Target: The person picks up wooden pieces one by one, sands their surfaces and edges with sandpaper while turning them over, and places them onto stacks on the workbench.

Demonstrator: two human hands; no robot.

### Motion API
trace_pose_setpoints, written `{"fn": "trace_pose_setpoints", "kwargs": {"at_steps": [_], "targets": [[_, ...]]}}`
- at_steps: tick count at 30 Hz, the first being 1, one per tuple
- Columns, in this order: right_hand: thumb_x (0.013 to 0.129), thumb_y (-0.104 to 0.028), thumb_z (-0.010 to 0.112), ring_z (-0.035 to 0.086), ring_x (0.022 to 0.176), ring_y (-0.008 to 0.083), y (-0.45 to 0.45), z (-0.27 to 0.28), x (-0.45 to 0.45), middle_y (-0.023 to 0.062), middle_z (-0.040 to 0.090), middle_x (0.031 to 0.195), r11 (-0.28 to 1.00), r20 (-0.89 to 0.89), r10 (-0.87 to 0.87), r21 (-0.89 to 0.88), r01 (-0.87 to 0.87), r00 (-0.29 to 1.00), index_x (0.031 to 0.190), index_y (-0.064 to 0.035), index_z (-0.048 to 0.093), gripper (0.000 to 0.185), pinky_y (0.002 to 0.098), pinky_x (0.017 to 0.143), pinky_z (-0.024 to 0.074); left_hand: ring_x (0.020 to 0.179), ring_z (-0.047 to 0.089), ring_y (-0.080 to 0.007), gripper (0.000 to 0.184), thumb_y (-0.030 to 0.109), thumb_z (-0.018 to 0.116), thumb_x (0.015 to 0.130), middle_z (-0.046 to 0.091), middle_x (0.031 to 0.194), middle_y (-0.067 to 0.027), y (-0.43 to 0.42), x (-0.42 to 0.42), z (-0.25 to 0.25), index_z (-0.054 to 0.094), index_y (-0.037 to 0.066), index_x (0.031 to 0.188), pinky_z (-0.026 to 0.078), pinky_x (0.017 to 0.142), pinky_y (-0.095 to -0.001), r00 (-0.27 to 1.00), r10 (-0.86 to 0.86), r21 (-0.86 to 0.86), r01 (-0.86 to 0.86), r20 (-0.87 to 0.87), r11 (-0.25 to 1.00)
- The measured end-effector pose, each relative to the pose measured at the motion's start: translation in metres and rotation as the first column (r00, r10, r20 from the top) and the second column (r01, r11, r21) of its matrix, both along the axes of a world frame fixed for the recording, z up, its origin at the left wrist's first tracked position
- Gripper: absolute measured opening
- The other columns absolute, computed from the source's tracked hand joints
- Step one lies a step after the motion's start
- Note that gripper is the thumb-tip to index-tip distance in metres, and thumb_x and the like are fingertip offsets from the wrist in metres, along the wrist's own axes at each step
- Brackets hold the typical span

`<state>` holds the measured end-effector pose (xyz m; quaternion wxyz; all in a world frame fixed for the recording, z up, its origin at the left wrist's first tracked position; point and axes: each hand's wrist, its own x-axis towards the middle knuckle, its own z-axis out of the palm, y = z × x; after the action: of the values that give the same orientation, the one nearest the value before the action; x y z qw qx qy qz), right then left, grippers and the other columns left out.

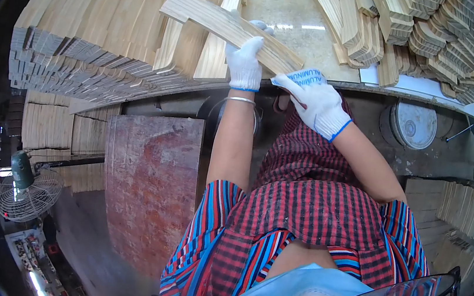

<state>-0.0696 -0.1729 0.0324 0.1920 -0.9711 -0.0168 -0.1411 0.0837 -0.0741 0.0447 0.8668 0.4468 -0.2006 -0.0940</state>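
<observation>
My left hand [245, 61], in a white knit glove, is closed around the middle of a curved wooden slat [217, 18] held above the workbench. The slat slants from upper left down to the right. My right hand [324, 106], also gloved, grips a sheet of sandpaper [310, 76] with blue "ALUMINUM" print on its back. The sandpaper lies at the slat's right end, covering part of it. Under the slat, a few loose wooden pieces [215, 56] rest on the workbench [291, 21].
Stacked wooden pieces [96, 18] fill the bench's left side; more curved pieces [363, 36] are piled at right. Below are a reddish-brown board [150, 179], a lidded bucket [414, 125], a fan [29, 193] at left and stacked wood [466, 209] at right.
</observation>
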Motion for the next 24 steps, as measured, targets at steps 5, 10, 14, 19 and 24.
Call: {"fn": "trace_pose_setpoints", "kwargs": {"at_steps": [5,10,14,19,24], "targets": [[0.088,-0.016,0.051,0.065,0.080,0.0340,-0.015,-0.004,-0.014,0.0104,0.065,0.097,0.990,-0.138,-0.085,-0.126,0.067,0.987,0.133,-0.0368,0.045,0.050,0.0457,0.067,0.0538,0.097,0.061,-0.0340,0.082,-0.009,0.048,0.072,0.056,0.107,-0.0209,0.001,-0.001,-0.002,0.019,0.005,0.148,0.050,0.090,-0.0459,0.999,-0.011,-0.065,0.008,-0.038,0.998],[0.088,-0.016,0.055,0.065,0.083,0.0343,-0.001,-0.001,-0.008,0.0140,0.066,0.100,0.998,-0.111,-0.051,-0.045,0.046,0.993,0.136,-0.0331,0.045,0.052,0.0447,0.070,0.0543,0.099,0.061,-0.0337,0.083,-0.009,0.048,0.073,0.057,0.108,-0.0210,0.001,-0.004,0.001,0.018,0.004,0.149,0.050,0.091,-0.0454,1.000,0.001,-0.010,-0.001,0.011,1.000],[0.089,-0.016,0.051,0.065,0.086,0.0337,-0.014,-0.003,-0.012,0.0096,0.066,0.099,0.999,-0.010,-0.033,0.028,0.033,0.999,0.127,-0.0332,0.052,0.042,0.0447,0.070,0.0543,0.099,0.061,-0.0335,0.083,-0.008,0.048,0.073,0.057,0.108,-0.0206,0.000,-0.003,0.000,0.017,0.004,0.149,0.049,0.091,-0.0454,1.000,0.020,-0.032,-0.020,-0.011,0.999],[0.088,-0.015,0.051,0.064,0.088,0.0338,0.000,-0.011,-0.008,0.0098,0.065,0.102,0.997,0.041,-0.041,0.067,0.038,0.998,0.126,-0.0330,0.053,0.042,0.0438,0.074,0.0543,0.099,0.061,-0.0332,0.082,-0.009,0.048,0.073,0.057,0.107,-0.0205,0.001,-0.003,-0.003,0.018,0.004,0.148,0.050,0.091,-0.0449,1.000,0.024,-0.014,-0.024,0.014,1.000],[0.084,-0.015,0.055,0.064,0.089,0.0334,-0.024,-0.026,-0.009,0.0117,0.064,0.103,1.000,0.087,-0.020,-0.010,0.021,0.996,0.126,-0.0330,0.052,0.046,0.0464,0.070,0.0544,0.099,0.062,-0.0334,0.082,-0.009,0.048,0.073,0.057,0.107,-0.0206,0.001,0.001,-0.007,0.017,0.005,0.149,0.049,0.091,-0.0453,0.999,0.039,-0.020,-0.039,0.020,0.999]]}}
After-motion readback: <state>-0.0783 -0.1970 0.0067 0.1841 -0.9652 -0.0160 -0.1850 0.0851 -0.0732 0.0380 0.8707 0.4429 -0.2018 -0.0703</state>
